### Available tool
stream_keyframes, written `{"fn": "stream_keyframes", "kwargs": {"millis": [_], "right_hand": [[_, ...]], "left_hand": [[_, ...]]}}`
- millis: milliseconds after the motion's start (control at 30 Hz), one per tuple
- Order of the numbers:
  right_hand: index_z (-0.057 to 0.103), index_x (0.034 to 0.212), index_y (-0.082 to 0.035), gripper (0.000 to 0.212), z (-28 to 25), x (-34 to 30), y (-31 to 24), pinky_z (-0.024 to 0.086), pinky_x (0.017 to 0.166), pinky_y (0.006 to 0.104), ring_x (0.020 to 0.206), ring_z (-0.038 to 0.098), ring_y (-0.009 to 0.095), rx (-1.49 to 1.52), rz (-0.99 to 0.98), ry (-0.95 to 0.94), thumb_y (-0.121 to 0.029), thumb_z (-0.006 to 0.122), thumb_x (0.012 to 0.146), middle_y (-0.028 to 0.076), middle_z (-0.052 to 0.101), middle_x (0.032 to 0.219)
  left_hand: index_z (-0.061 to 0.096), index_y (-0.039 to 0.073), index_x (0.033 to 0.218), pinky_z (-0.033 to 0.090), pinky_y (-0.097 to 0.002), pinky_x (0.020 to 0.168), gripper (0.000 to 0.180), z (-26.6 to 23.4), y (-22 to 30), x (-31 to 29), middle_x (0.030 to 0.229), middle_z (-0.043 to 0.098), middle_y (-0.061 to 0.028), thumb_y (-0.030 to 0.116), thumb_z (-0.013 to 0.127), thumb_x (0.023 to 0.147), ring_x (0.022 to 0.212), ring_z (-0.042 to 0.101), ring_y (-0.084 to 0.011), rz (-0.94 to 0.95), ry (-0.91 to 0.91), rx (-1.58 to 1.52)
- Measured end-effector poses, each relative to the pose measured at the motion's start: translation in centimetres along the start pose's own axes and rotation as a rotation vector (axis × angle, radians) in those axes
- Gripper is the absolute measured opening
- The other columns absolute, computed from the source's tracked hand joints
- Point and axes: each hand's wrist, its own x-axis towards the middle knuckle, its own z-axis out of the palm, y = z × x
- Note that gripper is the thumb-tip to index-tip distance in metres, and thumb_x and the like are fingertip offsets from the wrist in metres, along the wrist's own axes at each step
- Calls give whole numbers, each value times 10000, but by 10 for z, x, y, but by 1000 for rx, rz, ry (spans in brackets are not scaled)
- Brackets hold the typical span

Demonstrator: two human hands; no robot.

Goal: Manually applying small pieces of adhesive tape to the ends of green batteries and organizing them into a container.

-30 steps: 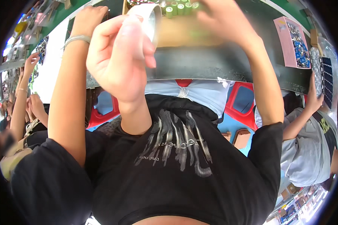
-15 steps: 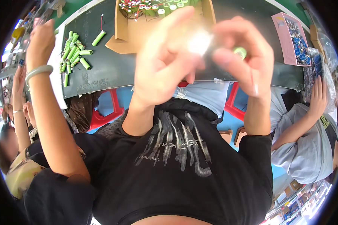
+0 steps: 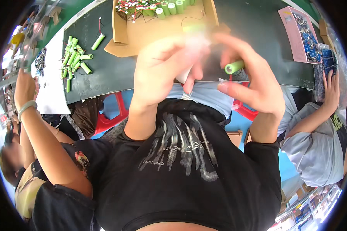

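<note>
My left hand (image 3: pixel 154 75), closed, is raised over the near edge of the table. Its fingers grip a small white object (image 3: pixel 184 74), partly hidden and blurred by glare, so its kind is unclear. Facing it, my right hand (image 3: pixel 260 79) keeps a green cylindrical battery cell (image 3: pixel 234 67) tucked in its curled fingers, one round end showing. The right thumb stands apart from the cell, and the index finger stretches toward the left fingertips. Beyond both hands, a cardboard box (image 3: pixel 142 36) holds several green cells with red and black wires.
Loose green cells (image 3: pixel 73 57) lie in a heap on the dark table (image 3: pixel 108 73), with one wired cell (image 3: pixel 98 41) beside them. A pink box (image 3: pixel 293 38) of blue parts stands at right. Co-workers' arms (image 3: pixel 52 150) flank me; another person's hand (image 3: pixel 329 88) touches blue boards.
My right thumb has swung down and away from the fingers, showing more of the cell. The left co-worker's raised hand has dropped lower and farther left. My left hand has shifted slightly left.
</note>
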Motion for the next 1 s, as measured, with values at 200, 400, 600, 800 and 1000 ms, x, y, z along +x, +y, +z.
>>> {"fn": "stream_keyframes", "kwargs": {"millis": [200,400,600,800,1000], "right_hand": [[567,1124,-10,412,0,-9,5,464,673,310,771,577,250,-65,-80,101,77,559,722,120,570,870],[569,1033,83,315,-3,-14,13,431,745,305,857,557,241,74,-219,85,-98,549,776,174,572,974],[603,1024,19,309,4,-11,11,456,699,299,809,583,236,64,-248,136,-76,647,733,133,595,876],[561,1010,72,267,13,-16,12,406,695,259,816,533,181,97,-102,213,-35,570,766,141,569,940],[483,1072,10,324,24,-16,19,386,622,251,726,468,124,684,238,309,-1,554,756,119,502,997]], "left_hand": [[605,-72,958,392,-215,389,196,17,-6,4,666,598,-128,84,493,918,426,488,-121,126,-26,198],[654,37,879,315,-180,386,172,18,0,2,578,537,5,171,551,909,419,442,-33,-190,-125,248],[641,50,789,269,-191,382,199,20,-3,4,533,497,26,185,558,909,417,397,-21,-273,-175,316],[629,26,732,289,-213,423,192,25,-2,4,541,509,21,155,588,869,474,427,-31,-265,-168,401],[609,19,711,371,-301,449,141,32,-20,3,539,513,-70,115,599,814,467,495,-146,-46,-127,713]]}}
